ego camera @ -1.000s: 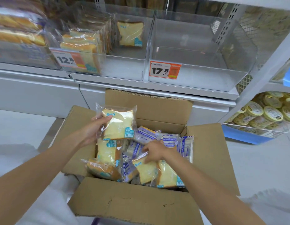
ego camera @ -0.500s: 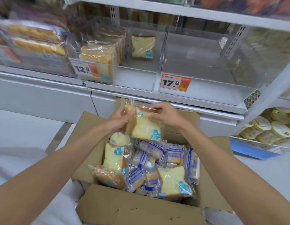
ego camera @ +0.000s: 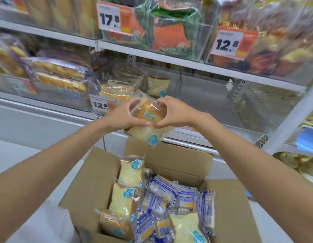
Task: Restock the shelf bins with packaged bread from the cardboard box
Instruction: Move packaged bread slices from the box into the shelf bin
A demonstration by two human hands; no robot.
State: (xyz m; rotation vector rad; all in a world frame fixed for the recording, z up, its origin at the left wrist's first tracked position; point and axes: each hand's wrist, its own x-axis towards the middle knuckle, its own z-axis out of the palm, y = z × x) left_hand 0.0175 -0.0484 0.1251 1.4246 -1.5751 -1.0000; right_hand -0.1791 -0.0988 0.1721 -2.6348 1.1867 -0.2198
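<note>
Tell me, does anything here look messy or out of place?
Nothing looks spilled or damaged. The only untidy spot is the cardboard box, where the bread packs lie jumbled at all angles.

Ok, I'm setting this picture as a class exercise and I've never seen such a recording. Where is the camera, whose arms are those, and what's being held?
There is no machine here: these are a person's two bare arms. The single camera sits on the person's head, looking forward and down, so you see what they see. The left hand and right hand together hold one packet of bread in clear wrapping, above an open cardboard box. The box holds more bread packets and smaller blue-and-white packets. Behind the hands stands a clear shelf bin with a 12.8 price tag, holding a few similar packets.
</note>
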